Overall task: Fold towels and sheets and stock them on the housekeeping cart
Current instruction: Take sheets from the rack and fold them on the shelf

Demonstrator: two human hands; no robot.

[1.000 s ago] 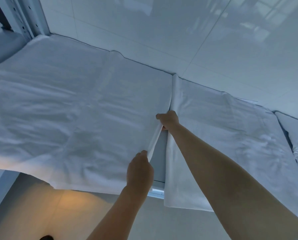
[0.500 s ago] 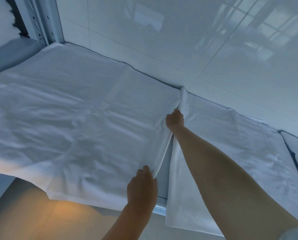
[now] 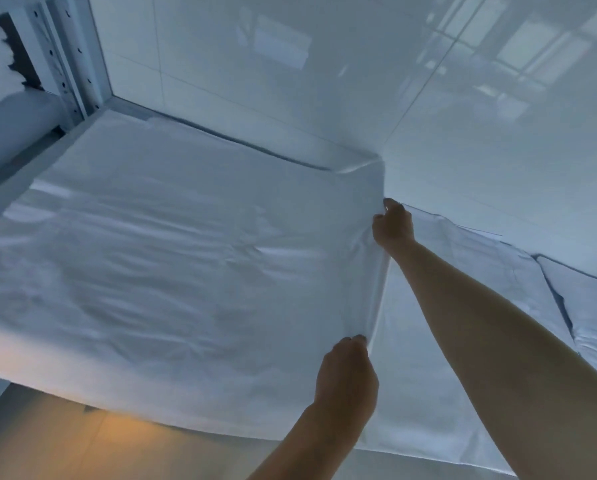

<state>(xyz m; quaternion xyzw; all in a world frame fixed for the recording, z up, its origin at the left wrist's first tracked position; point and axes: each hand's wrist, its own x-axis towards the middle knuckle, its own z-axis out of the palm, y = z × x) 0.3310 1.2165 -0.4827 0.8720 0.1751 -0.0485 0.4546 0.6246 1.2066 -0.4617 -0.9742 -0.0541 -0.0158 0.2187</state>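
A large white sheet [image 3: 172, 271] lies spread flat on a table, its front edge hanging over the near side. My left hand [image 3: 347, 368] pinches the sheet's right edge near the front. My right hand [image 3: 392, 225] grips the same edge further back, close to the wall, with fingers curled round the cloth. The edge between the two hands is lifted slightly off the surface. A second white sheet [image 3: 463, 323] lies flat to the right, partly under my right forearm.
A glossy white tiled wall [image 3: 359, 81] runs along the back of the table. A metal shelf upright [image 3: 65, 64] stands at the back left. More folded white linen [image 3: 594, 306] lies at the far right. Warm-lit floor [image 3: 99, 445] shows below the front edge.
My right hand has slid further back along the sheet's right edge toward the wall. The left hand keeps its hold near the front. The view has shifted closer and rightward.
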